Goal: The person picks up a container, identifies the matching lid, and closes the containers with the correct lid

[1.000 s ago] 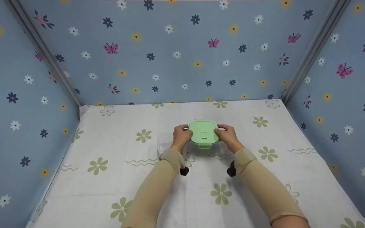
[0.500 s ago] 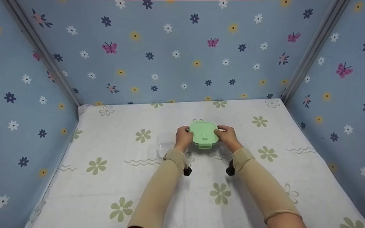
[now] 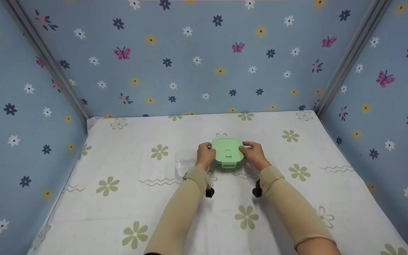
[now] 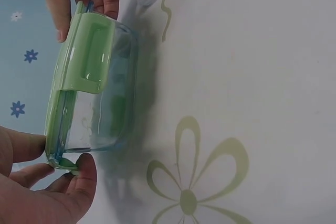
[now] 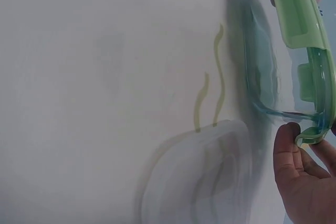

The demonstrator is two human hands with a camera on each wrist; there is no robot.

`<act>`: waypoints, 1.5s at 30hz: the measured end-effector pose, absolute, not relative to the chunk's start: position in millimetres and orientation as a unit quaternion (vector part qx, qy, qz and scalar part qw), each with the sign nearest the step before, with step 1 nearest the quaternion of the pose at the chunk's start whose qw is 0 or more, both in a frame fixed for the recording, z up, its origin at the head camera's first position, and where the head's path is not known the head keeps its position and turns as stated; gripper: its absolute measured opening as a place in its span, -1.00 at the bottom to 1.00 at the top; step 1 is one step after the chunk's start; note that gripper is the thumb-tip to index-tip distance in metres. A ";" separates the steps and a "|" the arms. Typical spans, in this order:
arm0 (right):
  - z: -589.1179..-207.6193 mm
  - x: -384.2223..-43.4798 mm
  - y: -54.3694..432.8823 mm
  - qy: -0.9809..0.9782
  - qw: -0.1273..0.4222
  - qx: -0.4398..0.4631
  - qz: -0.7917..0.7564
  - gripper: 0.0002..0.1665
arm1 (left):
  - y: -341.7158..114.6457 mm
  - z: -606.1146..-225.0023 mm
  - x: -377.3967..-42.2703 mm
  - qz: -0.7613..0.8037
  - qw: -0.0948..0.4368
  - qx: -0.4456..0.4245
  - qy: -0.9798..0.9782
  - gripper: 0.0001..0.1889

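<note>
Green lid, left hand pinching at nine o'clock, right hand at three, covers glass container only wrist views show well.

place: three-walled booth | blue flower-and-butterfly walls | grey corner rails | white flower-print cloth

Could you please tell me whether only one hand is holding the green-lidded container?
No, in the head view the left hand and the right hand grip the green-lidded container at opposite sides.
</note>
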State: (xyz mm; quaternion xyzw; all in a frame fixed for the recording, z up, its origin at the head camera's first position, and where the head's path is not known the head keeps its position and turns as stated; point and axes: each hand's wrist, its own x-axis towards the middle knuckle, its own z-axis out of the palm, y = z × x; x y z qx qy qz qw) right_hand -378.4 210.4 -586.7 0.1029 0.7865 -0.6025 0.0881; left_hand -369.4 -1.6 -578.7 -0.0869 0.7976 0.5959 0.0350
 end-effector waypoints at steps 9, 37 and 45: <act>-585.8 -377.4 208.8 0.787 0.080 0.104 -0.603 -0.42 | -2.4 -578.8 -370.8 0.598 0.046 -0.099 0.794 -0.46; -584.0 -377.5 209.0 0.806 0.089 0.113 -0.575 -0.41 | -20.5 -536.6 -351.3 0.587 0.042 -0.037 0.807 -0.43; -584.2 -379.4 209.7 0.808 0.093 0.112 -0.571 -0.40 | -31.1 -529.2 -339.8 0.597 0.054 0.002 0.800 -0.41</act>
